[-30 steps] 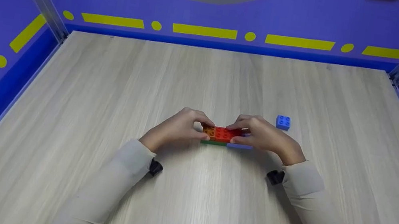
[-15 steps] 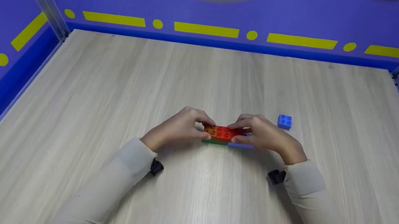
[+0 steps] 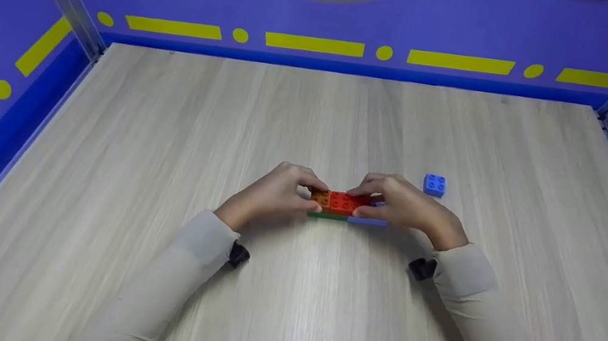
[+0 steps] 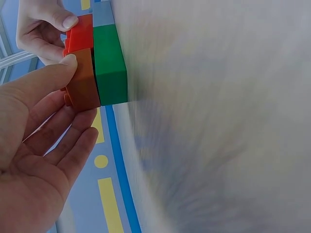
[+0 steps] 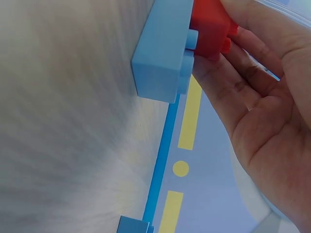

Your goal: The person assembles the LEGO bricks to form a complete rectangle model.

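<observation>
Near the middle of the table, my left hand (image 3: 274,193) pinches an orange-brown toy brick (image 4: 83,82) between thumb and fingers. My right hand (image 3: 406,207) grips the red brick (image 3: 342,203) beside it, end to end with the orange one. Both sit on a lower row: a green brick (image 4: 111,65) under the orange end and a light blue brick (image 5: 160,58) towards the right. In the left wrist view a thin dark line shows between orange and green. Studs of the light blue brick stick out past the red one in the right wrist view.
A small blue four-stud brick (image 3: 434,185) lies alone beyond my right hand. The wood-grain table (image 3: 268,312) is bounded at the back and sides by purple-blue panels (image 3: 317,18) with yellow marks.
Both hands keep their hold on the bricks, and the bricks stay in place. Only the head view has shifted slightly.
</observation>
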Action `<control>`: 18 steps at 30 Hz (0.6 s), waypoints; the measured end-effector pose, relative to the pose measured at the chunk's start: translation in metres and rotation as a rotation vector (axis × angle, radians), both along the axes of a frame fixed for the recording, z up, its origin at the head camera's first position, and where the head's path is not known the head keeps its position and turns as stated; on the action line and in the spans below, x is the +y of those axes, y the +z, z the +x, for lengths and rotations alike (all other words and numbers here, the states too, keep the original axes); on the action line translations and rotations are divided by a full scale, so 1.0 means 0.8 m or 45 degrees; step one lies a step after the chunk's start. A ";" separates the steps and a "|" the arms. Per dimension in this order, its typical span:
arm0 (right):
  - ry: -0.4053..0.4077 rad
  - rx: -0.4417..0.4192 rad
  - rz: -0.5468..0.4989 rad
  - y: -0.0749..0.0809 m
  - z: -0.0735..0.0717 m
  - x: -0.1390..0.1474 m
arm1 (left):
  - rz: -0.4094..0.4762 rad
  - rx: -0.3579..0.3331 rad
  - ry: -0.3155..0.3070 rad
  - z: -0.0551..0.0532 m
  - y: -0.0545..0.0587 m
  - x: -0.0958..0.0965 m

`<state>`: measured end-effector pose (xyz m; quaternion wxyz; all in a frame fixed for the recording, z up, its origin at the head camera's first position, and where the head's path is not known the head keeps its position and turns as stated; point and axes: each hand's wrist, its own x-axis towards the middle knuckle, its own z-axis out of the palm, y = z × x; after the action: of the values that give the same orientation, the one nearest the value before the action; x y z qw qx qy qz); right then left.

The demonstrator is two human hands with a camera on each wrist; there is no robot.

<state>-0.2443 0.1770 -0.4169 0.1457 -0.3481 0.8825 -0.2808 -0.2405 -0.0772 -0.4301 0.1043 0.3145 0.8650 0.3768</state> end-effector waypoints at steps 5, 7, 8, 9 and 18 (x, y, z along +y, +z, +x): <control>0.015 0.003 -0.025 0.000 0.000 -0.001 | -0.020 0.006 0.003 -0.001 0.000 -0.001; 0.018 -0.001 -0.034 0.000 0.000 -0.001 | -0.013 -0.004 0.003 -0.001 0.000 -0.001; 0.018 -0.002 -0.034 -0.001 0.000 -0.001 | -0.007 -0.008 0.002 -0.001 0.000 -0.001; 0.017 -0.005 -0.033 -0.001 -0.001 -0.001 | -0.006 -0.010 0.002 -0.001 0.000 -0.001; 0.028 0.012 -0.035 -0.003 -0.003 0.000 | -0.043 -0.004 -0.011 -0.003 0.002 0.001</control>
<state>-0.2465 0.1772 -0.4192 0.1397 -0.3609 0.8754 -0.2896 -0.2426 -0.0762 -0.4284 0.1124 0.3158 0.8697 0.3623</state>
